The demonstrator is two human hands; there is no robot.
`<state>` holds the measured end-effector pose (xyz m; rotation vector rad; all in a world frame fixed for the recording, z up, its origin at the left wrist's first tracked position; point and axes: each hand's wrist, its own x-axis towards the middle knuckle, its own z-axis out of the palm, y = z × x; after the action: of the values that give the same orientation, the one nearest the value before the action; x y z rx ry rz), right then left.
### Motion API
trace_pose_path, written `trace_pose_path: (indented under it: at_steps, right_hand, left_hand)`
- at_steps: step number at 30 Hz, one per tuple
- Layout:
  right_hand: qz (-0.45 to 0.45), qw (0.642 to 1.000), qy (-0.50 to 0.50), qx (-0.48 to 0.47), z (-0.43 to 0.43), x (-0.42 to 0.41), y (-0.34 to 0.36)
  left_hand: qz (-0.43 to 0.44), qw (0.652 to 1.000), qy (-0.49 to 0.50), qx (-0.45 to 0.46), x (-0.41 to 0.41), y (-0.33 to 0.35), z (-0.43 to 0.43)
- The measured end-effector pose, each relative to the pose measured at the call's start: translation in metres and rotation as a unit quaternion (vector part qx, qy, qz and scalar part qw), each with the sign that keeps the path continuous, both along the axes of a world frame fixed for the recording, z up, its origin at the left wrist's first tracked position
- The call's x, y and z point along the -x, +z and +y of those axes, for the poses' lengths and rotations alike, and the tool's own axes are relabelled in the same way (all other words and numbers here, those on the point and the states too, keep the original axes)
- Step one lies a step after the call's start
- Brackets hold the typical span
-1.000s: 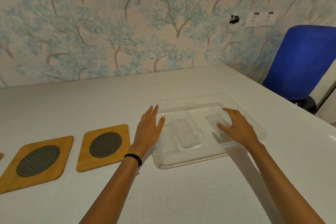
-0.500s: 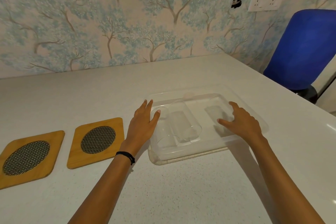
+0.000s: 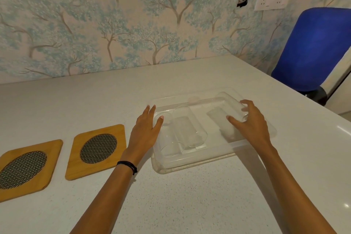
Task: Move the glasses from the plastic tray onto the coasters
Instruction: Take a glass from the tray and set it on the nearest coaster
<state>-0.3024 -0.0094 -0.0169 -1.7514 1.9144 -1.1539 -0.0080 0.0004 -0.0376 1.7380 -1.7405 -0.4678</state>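
Clear plastic tray (image 3: 193,164) sits on the white speckled table (image 3: 190,201), the landmark here. Three clear glasses lie on their sides inside the tray: left glass (image 3: 167,138) by the tray's left wall, middle glass (image 3: 190,129) just beside it, right glass (image 3: 224,125) toward the tray's right side. Left hand (image 3: 145,133) rests flat at the tray's left edge, fingers spread and straight, thumb over the left glass's rim, gripping nothing. Right hand (image 3: 250,123) is over the right glass, fingers curled around its far end and thumb on its near side; can't tell if the grip is closed firm. Two wooden coasters with mesh centres lie left of the tray: near coaster (image 3: 96,150) just beside the left wrist, far coaster (image 3: 26,169) further left, both bare. Blue chair (image 3: 311,47) stands beyond the tray's right end.
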Motion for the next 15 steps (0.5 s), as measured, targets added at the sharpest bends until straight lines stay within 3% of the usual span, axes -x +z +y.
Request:
trace_pose_path:
  at_steps: [10, 15]
  right_hand:
    - [-0.133, 0.982, -0.028, 0.130, 0.003, 0.004, 0.013]
    - [-0.105, 0.976, -0.045, 0.184, 0.005, 0.012, 0.017]
  left_hand:
    - [-0.004, 1.000, 0.008, 0.004, 0.000, 0.000, 0.000]
    - [-0.002, 1.000, 0.005, 0.006, 0.000, -0.001, 0.000]
